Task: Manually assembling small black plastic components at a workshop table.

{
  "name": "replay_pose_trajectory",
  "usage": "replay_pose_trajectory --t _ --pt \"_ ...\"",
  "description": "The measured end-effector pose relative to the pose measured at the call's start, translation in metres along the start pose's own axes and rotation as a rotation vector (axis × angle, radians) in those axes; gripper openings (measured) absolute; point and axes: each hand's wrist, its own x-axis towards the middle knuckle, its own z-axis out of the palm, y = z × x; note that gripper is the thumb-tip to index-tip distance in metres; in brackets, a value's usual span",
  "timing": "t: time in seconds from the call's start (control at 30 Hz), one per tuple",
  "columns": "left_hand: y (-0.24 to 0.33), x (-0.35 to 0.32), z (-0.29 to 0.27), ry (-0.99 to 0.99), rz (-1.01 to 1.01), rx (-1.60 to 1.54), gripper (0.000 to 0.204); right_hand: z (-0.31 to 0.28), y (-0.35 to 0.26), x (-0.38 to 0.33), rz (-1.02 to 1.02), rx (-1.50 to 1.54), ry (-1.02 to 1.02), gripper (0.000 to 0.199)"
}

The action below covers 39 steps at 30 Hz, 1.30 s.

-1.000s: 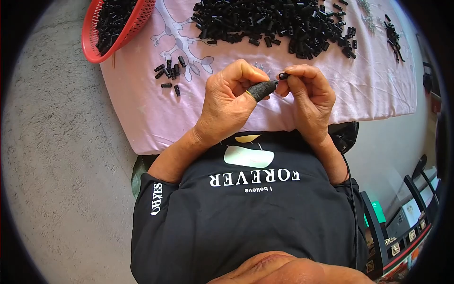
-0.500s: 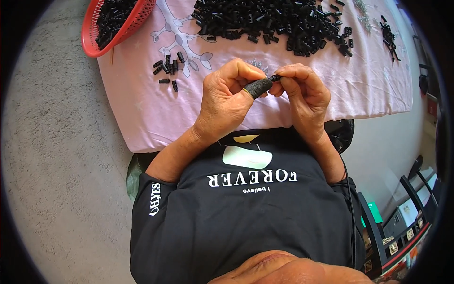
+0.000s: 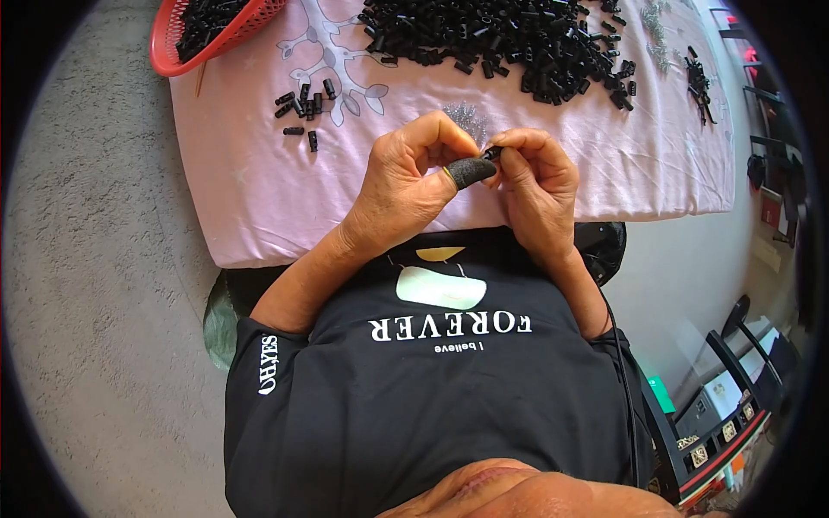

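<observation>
Above the near edge of the pink cloth, my left hand (image 3: 404, 180) and my right hand (image 3: 542, 183) meet fingertip to fingertip. A small black cylindrical plastic piece (image 3: 493, 153) is pinched between my right thumb and index finger. A black finger cot (image 3: 471, 173) with a yellow rim covers my left thumb, which presses close to the piece. My left index finger curls over beside it; whether the left fingertips hold some tiny part there is hidden. Just beyond the hands lies a small heap of fine silvery metal bits, likely springs (image 3: 466, 119).
A large heap of black pieces (image 3: 509, 43) covers the far middle of the cloth (image 3: 250, 190). Several similar pieces (image 3: 302, 108) lie left of my hands. A red basket (image 3: 216, 53) holds more. At far right are thin black parts (image 3: 699, 86) and another silvery heap (image 3: 658, 34).
The view has shifted slightly. My right hand has come closer to the left, and the black piece is tilted differently. More of the silvery heap shows beyond my fingers.
</observation>
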Motion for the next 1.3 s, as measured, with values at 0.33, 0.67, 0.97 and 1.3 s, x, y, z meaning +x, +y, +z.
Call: replay_pose_trajectory --t 0.33,0.67,0.97,1.3 --pt "0.001 0.006 -0.014 -0.073 0.172 0.424 0.03 -0.002 -0.01 0.001 0.118 0.07 -0.053 0.016" --pt "0.016 0.012 -0.02 -0.271 0.16 0.546 0.039 -0.001 -0.015 0.005 0.175 0.054 -0.137 0.03" --pt "0.015 0.011 -0.016 -0.213 0.355 0.599 0.038 0.0 -0.019 0.007 0.283 0.151 -0.103 0.034" --pt "0.006 0.007 -0.013 -0.135 0.459 0.633 0.037 -0.008 -0.016 0.011 0.278 0.223 -0.136 0.022"
